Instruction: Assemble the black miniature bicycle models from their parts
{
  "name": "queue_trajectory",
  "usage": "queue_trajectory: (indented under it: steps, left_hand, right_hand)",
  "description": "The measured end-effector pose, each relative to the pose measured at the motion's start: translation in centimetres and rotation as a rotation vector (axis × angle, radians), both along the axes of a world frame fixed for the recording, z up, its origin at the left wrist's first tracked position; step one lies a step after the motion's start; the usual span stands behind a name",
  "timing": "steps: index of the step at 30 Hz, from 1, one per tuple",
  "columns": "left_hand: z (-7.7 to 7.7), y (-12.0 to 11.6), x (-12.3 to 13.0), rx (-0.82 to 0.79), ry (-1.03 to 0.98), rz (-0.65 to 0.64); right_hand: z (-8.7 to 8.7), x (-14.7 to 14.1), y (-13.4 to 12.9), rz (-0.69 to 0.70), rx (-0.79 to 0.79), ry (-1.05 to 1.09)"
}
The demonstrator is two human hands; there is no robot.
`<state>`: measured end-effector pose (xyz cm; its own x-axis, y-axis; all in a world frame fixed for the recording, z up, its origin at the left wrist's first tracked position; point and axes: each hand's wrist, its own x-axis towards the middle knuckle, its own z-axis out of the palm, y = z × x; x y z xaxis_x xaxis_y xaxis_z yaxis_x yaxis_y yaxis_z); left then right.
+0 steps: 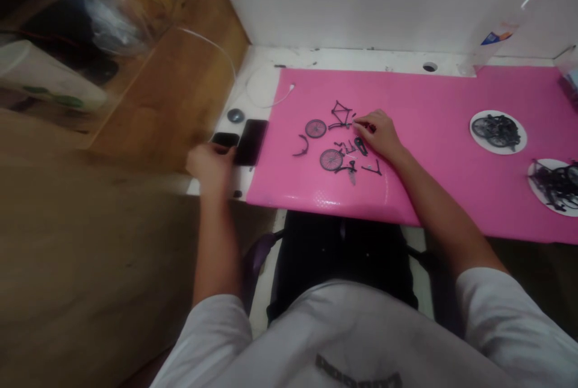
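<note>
My right hand rests on the pink mat with fingertips pinched together beside the right end of a small black toy bicycle frame. What it pinches is too small to make out. Around it lie a spoked wheel, a second wheel, a curved black piece, a black oval part, and a thin bent part. My left hand, slightly blurred, has curled fingers at a small black object, left of a dark phone-like slab. Anything in its grip is hidden.
Two white plates, one nearer and one at the right edge, hold black bicycle parts. A clear plastic bottle stands at the back right. A white cable reaches the pink mat. A dark round object sits left.
</note>
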<state>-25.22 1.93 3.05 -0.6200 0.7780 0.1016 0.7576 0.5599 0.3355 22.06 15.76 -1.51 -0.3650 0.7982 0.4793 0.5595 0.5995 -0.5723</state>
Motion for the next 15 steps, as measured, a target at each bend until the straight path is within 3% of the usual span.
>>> queue_trajectory:
  steps: [7,11,15]
  left_hand:
    - [-0.1,0.9,0.4,0.051,0.022,-0.009]
    - [-0.2,1.6,0.6,0.068,0.042,0.048]
    - [-0.2,1.1,0.4,0.034,0.033,0.010]
  right_hand:
    - [0.0,0.0,-0.1,-0.014,0.000,0.014]
    - [0.1,0.0,-0.1,-0.023,0.007,0.018]
    - [0.1,-0.1,0.0,-0.028,0.011,0.023]
